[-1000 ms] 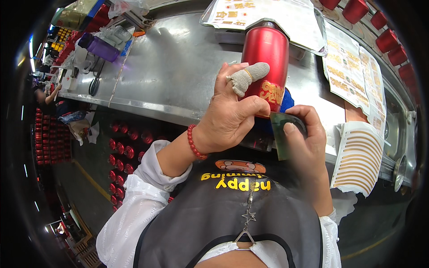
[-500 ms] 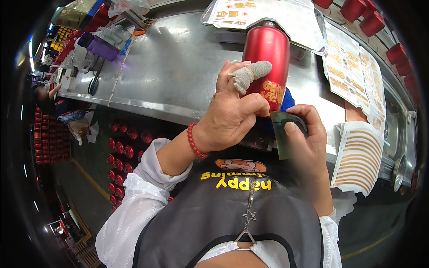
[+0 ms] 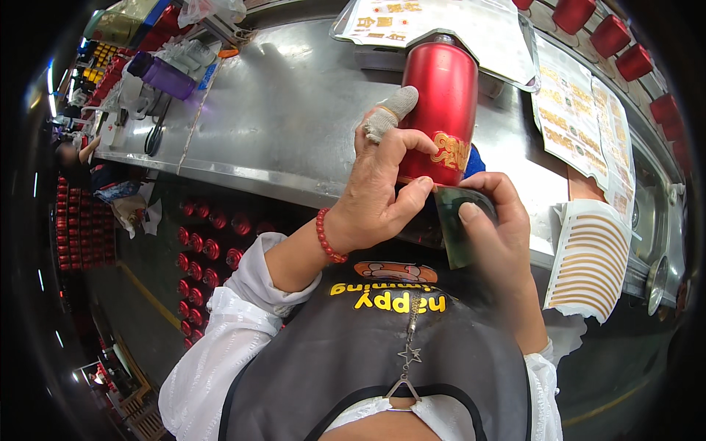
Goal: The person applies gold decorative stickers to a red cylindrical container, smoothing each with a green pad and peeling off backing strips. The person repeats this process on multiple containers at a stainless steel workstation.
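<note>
A shiny red metal bottle point(image 3: 441, 88) lies on the steel bench with its base toward me and a gold decal point(image 3: 450, 151) near that end. My left hand point(image 3: 375, 176) steadies it: the bent index finger touches the side beside the decal, and the thumb presses at the base edge. A grey fabric cot covers one finger, which rests along the bottle's left side. Between thumb and fingers, my right hand point(image 3: 500, 228) pinches a dark green translucent flat scraper point(image 3: 454, 228), its upper edge close to the base by my left thumb. Blue cloth point(image 3: 474, 160) shows under the bottle.
Decal sheets point(image 3: 570, 110) lie at the right, with a sheet of curved gold strips point(image 3: 588, 257) hanging over the bench edge. A purple bottle point(image 3: 163, 76) lies at the far left. Several red bottles point(image 3: 198, 264) stand below the bench; another person point(image 3: 88, 158) is farther left.
My left hand has shifted slightly left, with the index finger and thumb now farther apart and the cot-covered finger drawn back. My right hand and the scraper have moved a little left.
</note>
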Demonstrator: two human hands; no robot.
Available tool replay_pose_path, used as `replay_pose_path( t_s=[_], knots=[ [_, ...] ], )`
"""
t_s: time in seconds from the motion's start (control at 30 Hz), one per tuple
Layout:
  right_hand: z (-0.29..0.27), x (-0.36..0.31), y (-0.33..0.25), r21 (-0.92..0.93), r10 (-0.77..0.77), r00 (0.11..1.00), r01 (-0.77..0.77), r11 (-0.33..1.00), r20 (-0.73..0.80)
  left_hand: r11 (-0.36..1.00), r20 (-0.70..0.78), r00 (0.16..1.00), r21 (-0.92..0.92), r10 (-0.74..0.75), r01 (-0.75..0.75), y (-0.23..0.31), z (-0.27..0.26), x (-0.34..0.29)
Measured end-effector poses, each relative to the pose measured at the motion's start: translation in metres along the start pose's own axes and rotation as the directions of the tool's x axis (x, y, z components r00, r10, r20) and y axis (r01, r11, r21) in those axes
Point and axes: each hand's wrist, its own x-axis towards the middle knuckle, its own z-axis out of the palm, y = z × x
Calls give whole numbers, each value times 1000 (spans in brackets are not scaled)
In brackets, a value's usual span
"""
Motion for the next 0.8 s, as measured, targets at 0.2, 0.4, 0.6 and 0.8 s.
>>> replay_pose_path(
  t_s=[0.2,0.4,0.6,0.8],
  knots=[
    [-3,-2,4,24,2,999,-2,1000,-34,979,27,997,-190,-68,72,-5,-2,-3],
    [-2,1,2,-132,-170,985,167,977,-6,991,-3,999,127,50,-49,3,3,-3],
    [-3,-1,-3,-261,-208,978,197,945,-15,957,-27,995,-279,-95,84,-5,1,-7],
    [-1,-1,-3,-343,-291,956,283,896,30,939,-23,979,-288,-201,187,-1,3,-7]
  ],
)
